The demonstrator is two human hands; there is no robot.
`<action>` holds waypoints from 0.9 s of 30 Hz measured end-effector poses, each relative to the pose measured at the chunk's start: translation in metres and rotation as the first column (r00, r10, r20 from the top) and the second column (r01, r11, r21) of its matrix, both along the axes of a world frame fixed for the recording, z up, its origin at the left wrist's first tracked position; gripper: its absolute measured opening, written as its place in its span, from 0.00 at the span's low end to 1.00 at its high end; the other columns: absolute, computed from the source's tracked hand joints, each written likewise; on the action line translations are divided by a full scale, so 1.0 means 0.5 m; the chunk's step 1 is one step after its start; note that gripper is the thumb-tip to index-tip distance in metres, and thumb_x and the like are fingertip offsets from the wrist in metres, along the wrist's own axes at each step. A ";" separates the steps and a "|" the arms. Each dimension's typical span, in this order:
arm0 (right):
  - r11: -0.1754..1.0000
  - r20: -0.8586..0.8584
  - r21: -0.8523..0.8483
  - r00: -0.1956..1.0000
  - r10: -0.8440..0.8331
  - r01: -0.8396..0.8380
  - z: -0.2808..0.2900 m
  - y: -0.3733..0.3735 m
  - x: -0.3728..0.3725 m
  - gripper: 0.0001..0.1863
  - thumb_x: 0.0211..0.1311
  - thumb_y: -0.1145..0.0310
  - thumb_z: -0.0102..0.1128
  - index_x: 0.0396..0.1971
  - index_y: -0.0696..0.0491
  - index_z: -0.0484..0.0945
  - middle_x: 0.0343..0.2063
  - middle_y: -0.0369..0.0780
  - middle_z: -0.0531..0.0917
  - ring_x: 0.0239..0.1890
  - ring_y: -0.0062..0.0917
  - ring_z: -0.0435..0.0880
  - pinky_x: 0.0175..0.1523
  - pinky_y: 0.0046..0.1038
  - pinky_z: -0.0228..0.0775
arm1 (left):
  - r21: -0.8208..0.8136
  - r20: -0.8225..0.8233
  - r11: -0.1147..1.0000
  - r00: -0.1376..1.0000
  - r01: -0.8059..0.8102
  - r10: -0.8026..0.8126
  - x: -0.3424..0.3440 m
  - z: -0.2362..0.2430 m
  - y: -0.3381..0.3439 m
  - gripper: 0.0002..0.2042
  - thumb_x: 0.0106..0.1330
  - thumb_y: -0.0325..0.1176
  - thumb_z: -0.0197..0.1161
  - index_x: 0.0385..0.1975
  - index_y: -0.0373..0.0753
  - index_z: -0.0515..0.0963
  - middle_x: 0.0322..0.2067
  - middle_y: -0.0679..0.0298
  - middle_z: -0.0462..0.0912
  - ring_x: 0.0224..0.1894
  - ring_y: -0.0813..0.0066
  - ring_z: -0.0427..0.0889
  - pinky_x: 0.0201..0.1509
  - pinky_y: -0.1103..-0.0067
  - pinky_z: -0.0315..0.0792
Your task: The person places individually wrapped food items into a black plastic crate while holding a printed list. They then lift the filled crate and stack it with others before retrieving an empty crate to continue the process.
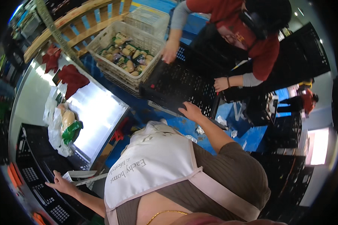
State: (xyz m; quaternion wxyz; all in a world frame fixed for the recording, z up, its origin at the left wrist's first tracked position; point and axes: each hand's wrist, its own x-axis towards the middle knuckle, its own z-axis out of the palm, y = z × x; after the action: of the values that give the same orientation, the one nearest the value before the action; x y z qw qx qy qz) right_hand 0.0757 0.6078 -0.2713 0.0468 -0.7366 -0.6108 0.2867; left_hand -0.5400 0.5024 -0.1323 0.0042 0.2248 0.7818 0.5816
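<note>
While the person's right hand (pixel 191 111) lies flat and open on the near edge of a black perforated plastic crate (pixel 184 84) at the centre of the frame, the fingers are spread over the rim and not curled round it, so it grips nothing. The left hand (pixel 61 183) is at the lower left, fingers spread and open, touching the rim of a second black crate (pixel 33 165) that fills the lower left corner; it closes on nothing either. Just beside that hand lies a white tray-like piece (pixel 79 174).

Across the central crate a co-worker in a red top has one hand (pixel 169 50) on its far upper edge and the other hand (pixel 221 84) on its right side, so the crate sits between the two people. Behind it, in the upper middle of the frame, stands a stack of cream-coloured baskets (pixel 118 77), the top one filled with packaged food (pixel 129 52). A steel bench (pixel 97 116) runs along the left, carrying a bundle of clear plastic bags with bread and a green packet (pixel 65 125), and red gloves (pixel 73 78) further up. The floor (pixel 251 137) below the crate is blue, with scraps of white paper scattered on it.
</note>
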 end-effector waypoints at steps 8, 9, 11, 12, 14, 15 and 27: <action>0.968 -0.039 0.245 0.998 -0.048 0.056 -0.057 -0.029 0.013 0.23 0.59 0.52 0.59 0.47 0.54 0.75 0.44 0.47 0.78 0.49 0.42 0.76 0.54 0.38 0.69 | -0.113 -0.050 0.993 0.998 -0.028 0.023 -0.032 0.001 0.038 0.44 0.64 0.39 0.65 0.70 0.29 0.42 0.40 0.48 0.79 0.43 0.62 0.79 0.51 0.71 0.72; 0.956 -0.094 0.272 0.992 -0.084 0.107 -0.051 -0.028 0.003 0.23 0.59 0.54 0.59 0.47 0.54 0.75 0.44 0.47 0.78 0.49 0.42 0.76 0.54 0.38 0.69 | -0.111 -0.048 0.994 0.999 -0.005 0.000 -0.022 0.002 0.054 0.43 0.64 0.38 0.64 0.70 0.30 0.42 0.38 0.50 0.79 0.43 0.63 0.79 0.50 0.72 0.72; 0.929 -0.128 0.330 0.983 -0.131 0.167 -0.040 -0.018 0.003 0.22 0.59 0.56 0.60 0.47 0.55 0.75 0.44 0.46 0.77 0.50 0.42 0.75 0.55 0.38 0.68 | -0.107 -0.042 0.993 0.998 0.041 -0.045 0.003 0.001 0.080 0.41 0.66 0.37 0.63 0.70 0.30 0.43 0.35 0.52 0.78 0.42 0.65 0.79 0.50 0.73 0.72; 0.917 -0.109 0.359 0.983 -0.145 0.175 -0.038 -0.016 0.006 0.21 0.58 0.57 0.61 0.47 0.54 0.75 0.44 0.46 0.77 0.50 0.41 0.75 0.55 0.38 0.67 | -0.079 -0.039 0.993 0.995 0.091 -0.094 0.009 -0.005 0.091 0.39 0.67 0.36 0.62 0.70 0.31 0.44 0.34 0.54 0.78 0.42 0.67 0.78 0.49 0.75 0.72; 0.891 -0.039 0.431 0.990 -0.137 0.140 -0.036 -0.020 0.003 0.20 0.58 0.59 0.62 0.47 0.54 0.75 0.44 0.45 0.77 0.50 0.40 0.74 0.55 0.39 0.66 | -0.024 -0.036 0.982 0.981 0.189 -0.190 0.023 -0.020 0.109 0.37 0.68 0.35 0.60 0.70 0.31 0.45 0.33 0.56 0.76 0.41 0.71 0.77 0.48 0.77 0.71; 0.872 0.021 0.481 0.993 -0.120 0.095 -0.027 -0.025 -0.001 0.19 0.57 0.60 0.62 0.47 0.53 0.75 0.44 0.44 0.77 0.51 0.40 0.74 0.55 0.39 0.65 | 0.018 0.002 0.975 0.975 0.222 -0.222 0.033 -0.025 0.121 0.34 0.70 0.33 0.58 0.70 0.33 0.47 0.31 0.60 0.74 0.39 0.75 0.75 0.48 0.79 0.69; 0.912 -0.560 0.280 0.720 0.410 -0.300 0.148 0.037 -0.248 0.12 0.63 0.64 0.58 0.42 0.55 0.79 0.37 0.42 0.82 0.37 0.29 0.82 0.44 0.28 0.72 | 0.222 0.123 0.595 0.583 0.772 -0.803 0.339 0.059 0.248 0.20 0.68 0.27 0.55 0.60 0.37 0.68 0.35 0.64 0.77 0.37 0.82 0.74 0.46 0.82 0.68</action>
State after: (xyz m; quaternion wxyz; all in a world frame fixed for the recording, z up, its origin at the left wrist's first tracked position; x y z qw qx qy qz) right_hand -0.0485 0.6262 -0.1972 0.2468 -0.4668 -0.7150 0.4583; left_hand -0.3704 0.6262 -0.1026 0.3282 0.4855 0.5508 0.5943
